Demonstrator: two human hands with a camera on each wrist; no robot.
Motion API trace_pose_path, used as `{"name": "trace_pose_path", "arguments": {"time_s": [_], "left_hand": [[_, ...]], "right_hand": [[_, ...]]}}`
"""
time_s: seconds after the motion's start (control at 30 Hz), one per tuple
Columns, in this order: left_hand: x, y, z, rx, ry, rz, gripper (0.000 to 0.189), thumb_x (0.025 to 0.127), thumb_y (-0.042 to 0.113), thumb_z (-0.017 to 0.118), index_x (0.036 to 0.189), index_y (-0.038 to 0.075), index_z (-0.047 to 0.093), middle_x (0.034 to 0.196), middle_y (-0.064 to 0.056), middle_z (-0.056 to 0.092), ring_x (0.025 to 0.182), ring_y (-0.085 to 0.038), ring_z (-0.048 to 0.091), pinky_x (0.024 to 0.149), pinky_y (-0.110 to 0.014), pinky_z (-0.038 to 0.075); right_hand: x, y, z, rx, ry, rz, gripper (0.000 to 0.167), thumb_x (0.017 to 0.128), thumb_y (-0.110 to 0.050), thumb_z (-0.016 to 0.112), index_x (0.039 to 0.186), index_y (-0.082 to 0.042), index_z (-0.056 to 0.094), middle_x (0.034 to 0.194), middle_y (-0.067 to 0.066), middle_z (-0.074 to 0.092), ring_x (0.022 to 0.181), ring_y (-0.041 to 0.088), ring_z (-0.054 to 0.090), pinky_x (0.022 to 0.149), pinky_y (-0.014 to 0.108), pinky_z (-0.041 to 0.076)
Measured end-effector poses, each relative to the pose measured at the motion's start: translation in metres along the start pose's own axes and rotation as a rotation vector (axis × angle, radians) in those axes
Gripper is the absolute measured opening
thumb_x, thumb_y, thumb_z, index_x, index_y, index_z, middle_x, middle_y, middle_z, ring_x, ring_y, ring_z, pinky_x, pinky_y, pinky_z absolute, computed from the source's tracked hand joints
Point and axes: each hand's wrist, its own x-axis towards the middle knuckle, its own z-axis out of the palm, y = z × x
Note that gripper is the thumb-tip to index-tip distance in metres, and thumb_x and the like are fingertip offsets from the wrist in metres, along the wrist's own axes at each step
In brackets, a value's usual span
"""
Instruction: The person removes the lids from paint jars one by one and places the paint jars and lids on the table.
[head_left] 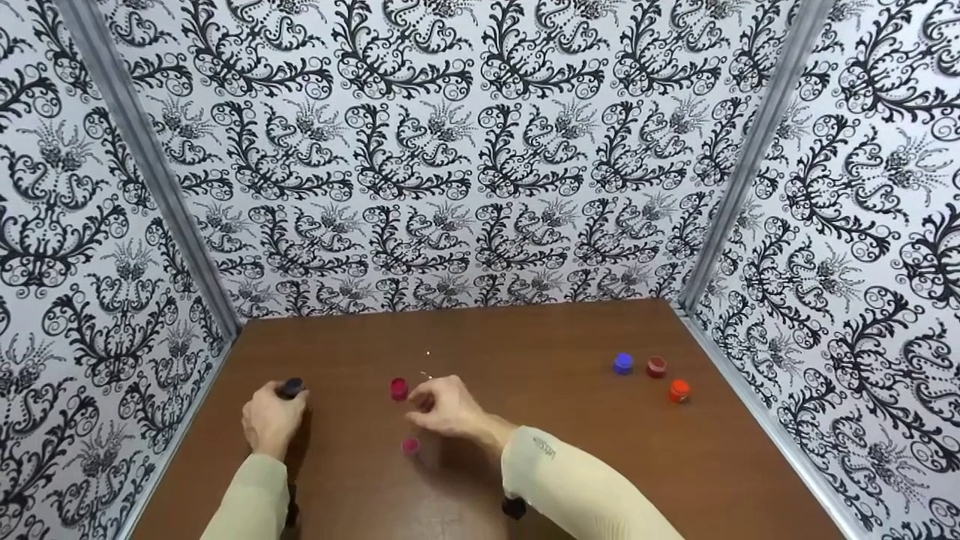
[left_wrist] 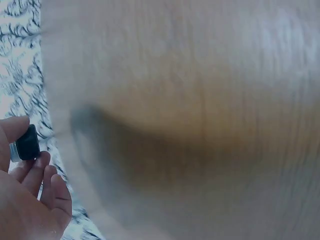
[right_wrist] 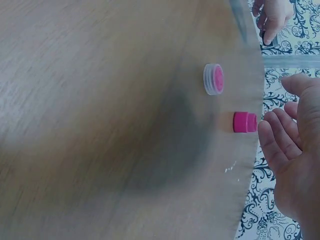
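My left hand (head_left: 271, 416) pinches a small dark paint jar (left_wrist: 28, 143) between thumb and fingers at the table's left side. Close by my right hand (head_left: 448, 407), a small magenta jar (head_left: 398, 389) stands on the table. The fingers of that hand are relaxed and slightly bent, with nothing seen between them. Nearer the front lies a round clear-rimmed lid (right_wrist: 214, 79) with pink inside, apart from the magenta jar. Most of the dark jar is covered by the left hand in the head view.
A blue jar (head_left: 622, 364), a dark red jar (head_left: 656, 367) and an orange jar (head_left: 679, 391) stand together on the right of the brown table (head_left: 525, 352). Small white specks (right_wrist: 230, 167) show near the magenta jar. Patterned walls (head_left: 450, 150) enclose the table's back and sides.
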Motion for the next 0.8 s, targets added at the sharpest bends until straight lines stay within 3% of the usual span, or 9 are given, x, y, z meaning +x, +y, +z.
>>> {"name": "trace_pose_path", "arguments": {"time_s": [0.2, 0.47, 0.8], "left_hand": [[-0.011, 0.019, 0.008, 0.025, -0.027, 0.065, 0.053, 0.100, 0.039, 0.080, 0.141, 0.006, 0.074, 0.136, -0.027, 0.078, 0.125, -0.051, 0.072, 0.107, -0.066, 0.055], [-0.024, 0.035, 0.017, -0.020, -0.020, 0.148, 0.046, 0.097, 0.036, 0.084, 0.132, 0.007, 0.079, 0.129, -0.023, 0.082, 0.123, -0.048, 0.076, 0.110, -0.064, 0.055], [-0.044, 0.061, 0.025, -0.028, -0.038, 0.256, 0.040, 0.095, 0.031, 0.089, 0.124, 0.006, 0.082, 0.108, -0.016, 0.086, 0.102, -0.037, 0.081, 0.099, -0.060, 0.060]], "right_hand": [[0.003, -0.003, -0.009, 0.025, -0.006, 0.012, 0.022, 0.093, -0.014, 0.088, 0.112, -0.003, 0.086, 0.102, 0.008, 0.089, 0.085, 0.006, 0.081, 0.078, 0.010, 0.058], [0.007, -0.009, -0.014, 0.061, 0.006, -0.009, 0.020, 0.093, -0.012, 0.088, 0.112, -0.004, 0.086, 0.102, 0.009, 0.088, 0.085, 0.008, 0.081, 0.079, 0.012, 0.060], [0.007, -0.014, -0.017, 0.113, 0.029, -0.020, 0.019, 0.092, -0.011, 0.087, 0.109, -0.001, 0.085, 0.102, 0.015, 0.087, 0.087, 0.023, 0.084, 0.082, 0.024, 0.067]]}}
